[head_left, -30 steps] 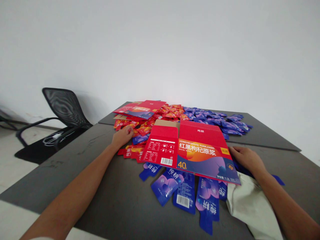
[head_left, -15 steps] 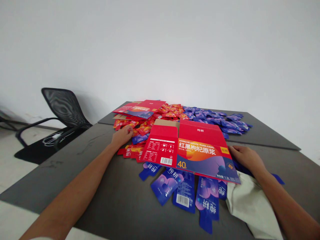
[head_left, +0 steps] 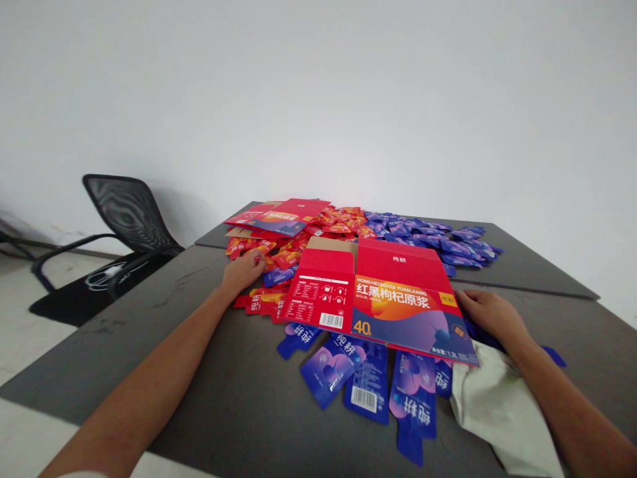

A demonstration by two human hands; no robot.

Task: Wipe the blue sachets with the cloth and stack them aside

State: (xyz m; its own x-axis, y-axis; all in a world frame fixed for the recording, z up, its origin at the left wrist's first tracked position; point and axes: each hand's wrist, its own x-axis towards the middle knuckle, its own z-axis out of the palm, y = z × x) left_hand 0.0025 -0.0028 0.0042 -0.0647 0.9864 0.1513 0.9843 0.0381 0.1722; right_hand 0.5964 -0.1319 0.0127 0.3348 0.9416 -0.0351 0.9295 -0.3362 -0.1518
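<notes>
A flattened red and blue carton point(head_left: 393, 302) with Chinese print lies over pouches in the middle of the table. My right hand point(head_left: 490, 317) rests at the carton's right edge, its fingertips partly hidden there. Left of the carton, my left hand point(head_left: 245, 267) is closed beside the red pouches point(head_left: 286, 257); what its fingers hold, if anything, is too small to make out. Several blue pouches point(head_left: 331, 369) stick out below the carton's front edge. Beneath my right wrist lies a pale cloth point(head_left: 500, 405).
More flattened cartons point(head_left: 283, 218) are stacked at the back left on red pouches. A heap of blue pouches point(head_left: 428, 238) lies at the back right of the dark table point(head_left: 239, 392). A black mesh chair point(head_left: 130, 216) stands at the left, before a white wall.
</notes>
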